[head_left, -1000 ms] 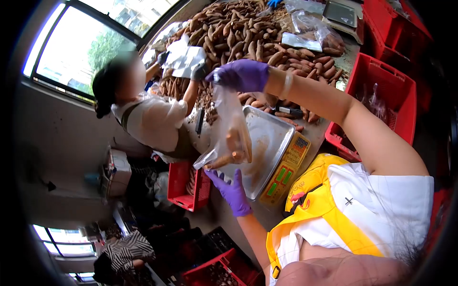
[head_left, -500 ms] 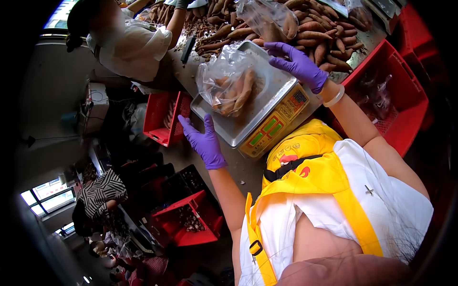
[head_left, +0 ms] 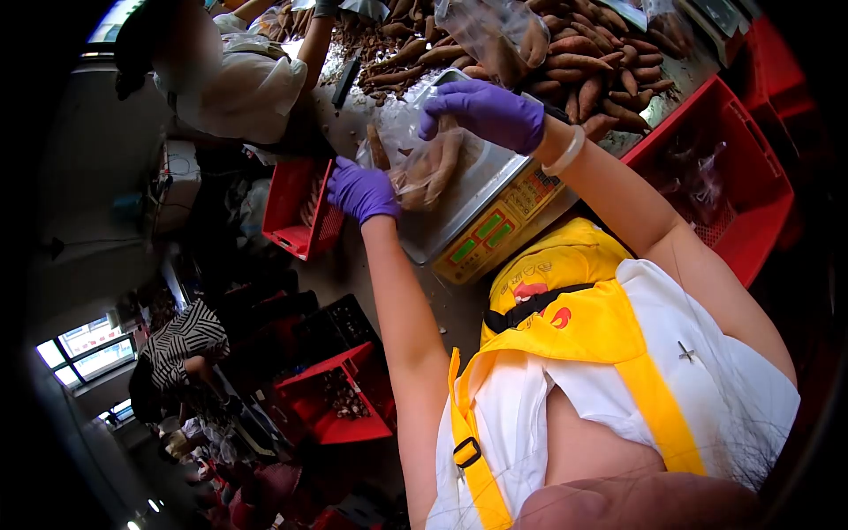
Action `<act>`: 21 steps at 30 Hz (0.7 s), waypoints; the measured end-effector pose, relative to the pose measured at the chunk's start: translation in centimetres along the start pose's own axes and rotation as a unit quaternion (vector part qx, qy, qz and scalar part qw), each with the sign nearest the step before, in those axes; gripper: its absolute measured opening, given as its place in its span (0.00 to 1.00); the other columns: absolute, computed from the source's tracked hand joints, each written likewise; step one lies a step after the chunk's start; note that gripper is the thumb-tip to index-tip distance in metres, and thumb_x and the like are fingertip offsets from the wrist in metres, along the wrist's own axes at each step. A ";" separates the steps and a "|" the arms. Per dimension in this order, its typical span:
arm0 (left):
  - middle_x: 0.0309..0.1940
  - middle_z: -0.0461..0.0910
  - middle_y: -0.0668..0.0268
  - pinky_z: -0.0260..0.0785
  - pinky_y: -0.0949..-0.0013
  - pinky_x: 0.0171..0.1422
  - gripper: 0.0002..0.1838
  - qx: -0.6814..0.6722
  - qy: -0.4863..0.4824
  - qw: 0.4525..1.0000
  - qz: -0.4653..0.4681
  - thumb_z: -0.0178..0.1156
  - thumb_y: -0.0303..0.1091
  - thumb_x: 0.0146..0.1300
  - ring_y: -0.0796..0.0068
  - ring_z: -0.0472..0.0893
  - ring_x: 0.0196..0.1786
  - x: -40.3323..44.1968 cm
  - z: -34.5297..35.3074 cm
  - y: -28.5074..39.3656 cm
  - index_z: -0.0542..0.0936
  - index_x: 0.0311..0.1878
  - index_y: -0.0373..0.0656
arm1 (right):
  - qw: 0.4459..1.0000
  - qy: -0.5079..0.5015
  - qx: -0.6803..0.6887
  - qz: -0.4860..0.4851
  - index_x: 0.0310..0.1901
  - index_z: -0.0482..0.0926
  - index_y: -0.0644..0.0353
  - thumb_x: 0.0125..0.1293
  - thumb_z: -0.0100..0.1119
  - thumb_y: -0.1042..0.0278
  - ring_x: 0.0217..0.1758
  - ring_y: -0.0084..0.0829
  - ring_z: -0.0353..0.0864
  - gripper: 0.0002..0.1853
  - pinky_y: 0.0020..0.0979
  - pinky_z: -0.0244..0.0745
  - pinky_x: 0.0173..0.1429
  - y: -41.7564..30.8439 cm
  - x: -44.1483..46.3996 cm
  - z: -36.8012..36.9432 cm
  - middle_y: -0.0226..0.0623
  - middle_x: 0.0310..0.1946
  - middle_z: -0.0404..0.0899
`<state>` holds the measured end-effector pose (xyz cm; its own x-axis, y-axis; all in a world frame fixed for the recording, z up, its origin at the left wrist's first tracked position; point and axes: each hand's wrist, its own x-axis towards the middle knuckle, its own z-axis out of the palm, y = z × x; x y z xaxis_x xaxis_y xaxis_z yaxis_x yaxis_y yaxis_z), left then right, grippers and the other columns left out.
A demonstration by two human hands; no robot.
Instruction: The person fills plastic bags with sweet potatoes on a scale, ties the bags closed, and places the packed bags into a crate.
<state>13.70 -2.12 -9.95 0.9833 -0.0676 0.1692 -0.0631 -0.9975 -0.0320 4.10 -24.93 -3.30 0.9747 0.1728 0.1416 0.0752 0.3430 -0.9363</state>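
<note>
A clear plastic bag (head_left: pixel 408 181) of sweet potatoes lies on the metal pan (head_left: pixel 481 190) of a digital scale (head_left: pixel 499 231). My right hand (head_left: pixel 486 113), in a purple glove, reaches over the pan with its fingers curled down onto the bag's upper part. On the bag's other side, my left hand (head_left: pixel 364 191), also gloved, is closed at the plastic edge; its fingertips are partly hidden. Sweet potatoes inside the bag show through the film, one of them (head_left: pixel 446 163) close below my right fingers.
Behind the scale is a large pile of sweet potatoes (head_left: pixel 587 71) with another plastic bag (head_left: pixel 495 35) on it. Red crates stand to the left (head_left: pixel 291 208), right (head_left: pixel 733 177) and lower left (head_left: pixel 340 397). A co-worker (head_left: pixel 238 88) is at the table's far left.
Both hands were spread and apart from the bag. They have moved in to it, the right one leftward, the left one upward, and their fingers have closed at the plastic.
</note>
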 end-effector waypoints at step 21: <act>0.61 0.73 0.49 0.66 0.78 0.41 0.34 -0.867 -0.242 0.436 -0.009 0.44 0.48 0.72 0.76 0.75 0.35 -11.4 -14.2 -2.7 0.61 0.70 0.29 | 0.896 0.227 -0.383 0.002 0.47 0.82 0.62 0.67 0.61 0.67 0.43 0.26 0.81 0.11 0.27 0.74 0.51 -5.5 -11.0 -0.1 0.34 0.40 0.84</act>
<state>0.24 1.08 2.20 0.8805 -0.4661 -0.0861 0.3232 0.4576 0.8284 -7.06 -28.80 0.27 0.9472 -0.2805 0.1552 0.0243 -0.4198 -0.9073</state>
